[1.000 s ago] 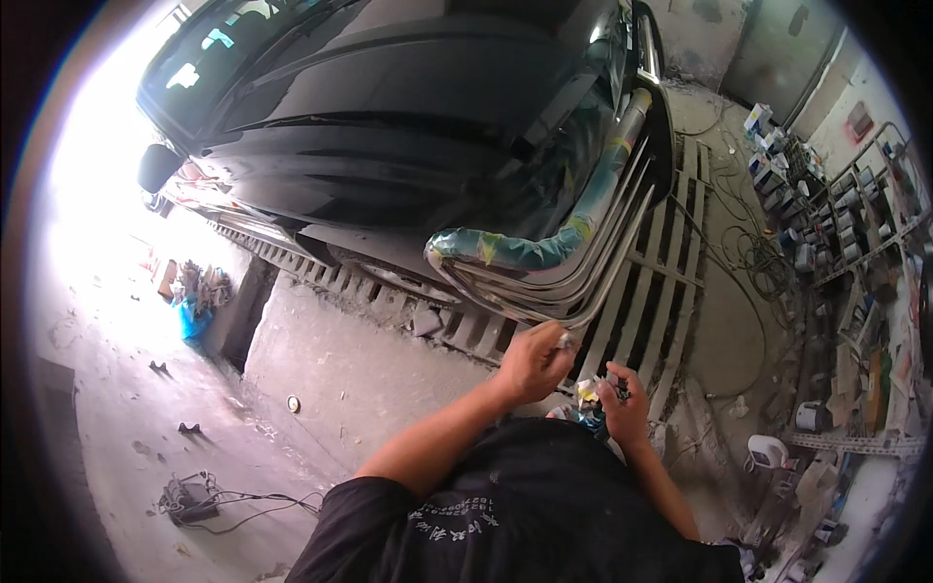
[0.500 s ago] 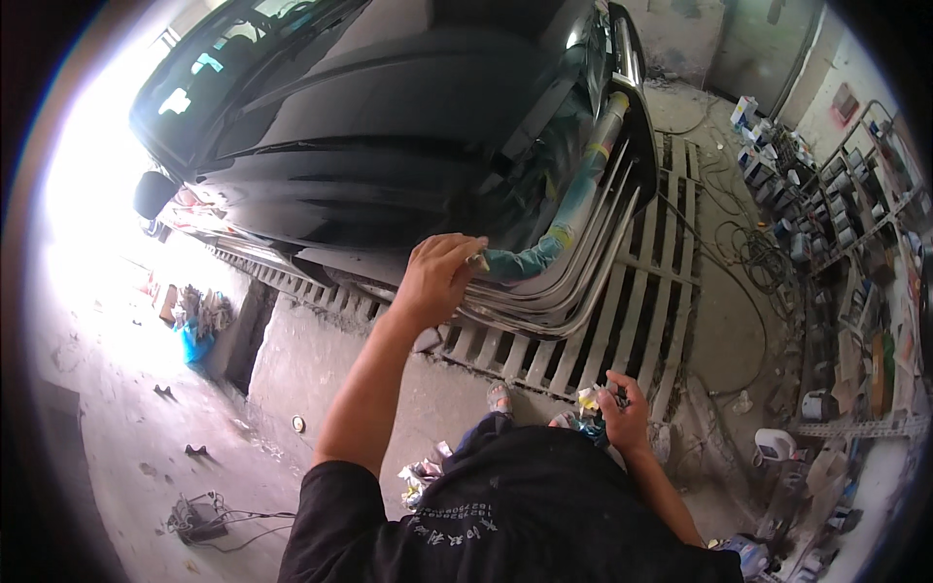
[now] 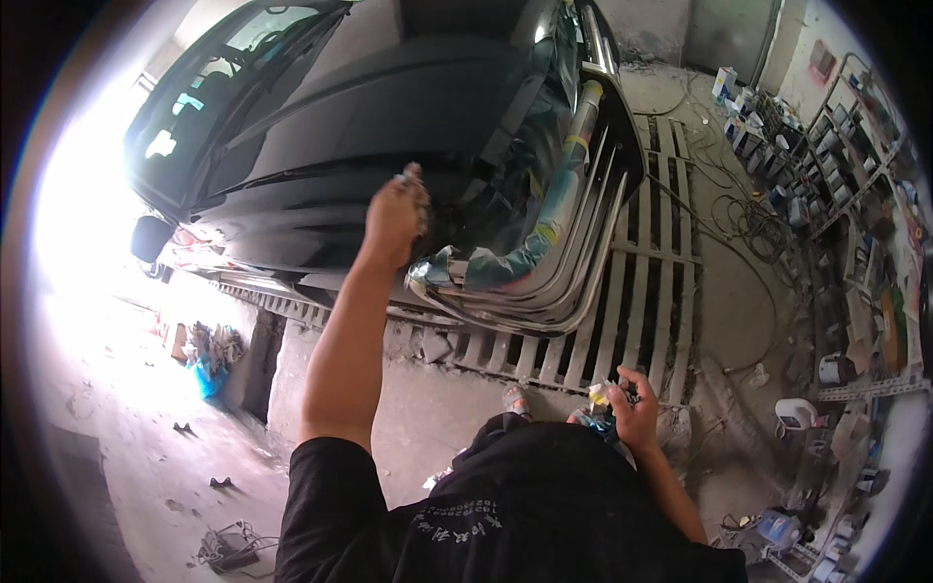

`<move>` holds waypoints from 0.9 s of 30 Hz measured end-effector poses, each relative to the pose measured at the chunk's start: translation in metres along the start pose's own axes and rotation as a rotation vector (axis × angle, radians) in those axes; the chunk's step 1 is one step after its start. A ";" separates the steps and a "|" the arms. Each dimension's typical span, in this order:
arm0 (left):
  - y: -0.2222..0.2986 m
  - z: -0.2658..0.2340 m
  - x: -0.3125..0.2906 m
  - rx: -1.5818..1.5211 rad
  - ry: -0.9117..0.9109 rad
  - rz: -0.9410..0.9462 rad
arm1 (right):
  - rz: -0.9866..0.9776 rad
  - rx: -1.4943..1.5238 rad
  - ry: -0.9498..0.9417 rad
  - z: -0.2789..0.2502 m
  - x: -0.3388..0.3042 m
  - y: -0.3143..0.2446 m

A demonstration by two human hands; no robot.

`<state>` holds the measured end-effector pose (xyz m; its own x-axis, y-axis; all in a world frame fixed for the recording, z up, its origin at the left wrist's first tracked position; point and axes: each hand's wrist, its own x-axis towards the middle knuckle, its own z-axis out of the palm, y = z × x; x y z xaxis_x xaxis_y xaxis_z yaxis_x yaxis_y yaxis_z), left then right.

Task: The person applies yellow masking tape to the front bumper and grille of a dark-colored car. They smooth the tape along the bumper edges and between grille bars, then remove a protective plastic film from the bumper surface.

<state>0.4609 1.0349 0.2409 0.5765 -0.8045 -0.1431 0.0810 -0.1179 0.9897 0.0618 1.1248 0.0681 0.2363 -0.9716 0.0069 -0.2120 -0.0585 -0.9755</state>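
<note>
In front of me stands a black car (image 3: pixel 389 97). Teal plastic film (image 3: pixel 510 260), held with bits of yellow tape, covers a strip along its front, above chrome-edged grille bars (image 3: pixel 583 291). My left hand (image 3: pixel 394 222) is raised over the front edge of the hood, fingers closed. Something small seems pinched in it, too blurred to name. Down near my waist, my right hand (image 3: pixel 634 413) has its fingers curled around a crumpled wad of yellow and white tape (image 3: pixel 598 394). Some teal plastic shows just below that wad.
Slatted metal grating (image 3: pixel 544 360) lies under the car's front. Cans and bottles fill a rack (image 3: pixel 846 194) at right, with a coiled hose (image 3: pixel 753 225) on the floor beside it. A blue bag (image 3: pixel 208 379) of scraps and a device with cables (image 3: pixel 228 546) lie at left.
My left hand has lifted off the film's near corner and moved up and left over the hood, uncovering that corner. My right hand has barely moved.
</note>
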 end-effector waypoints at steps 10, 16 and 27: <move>-0.026 -0.039 -0.053 1.257 -0.072 0.648 | 0.061 0.077 -0.038 0.017 0.002 0.007; -0.038 -0.015 -0.053 0.833 -0.252 0.131 | 0.091 0.059 -0.045 0.023 0.006 0.000; -0.096 -0.030 -0.040 -0.186 0.384 0.286 | 0.091 0.077 -0.013 0.025 0.008 -0.003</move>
<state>0.4544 1.0954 0.1518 0.8512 -0.5132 0.1100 -0.0002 0.2093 0.9779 0.0886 1.1226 0.0655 0.2314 -0.9691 -0.0850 -0.1598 0.0484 -0.9860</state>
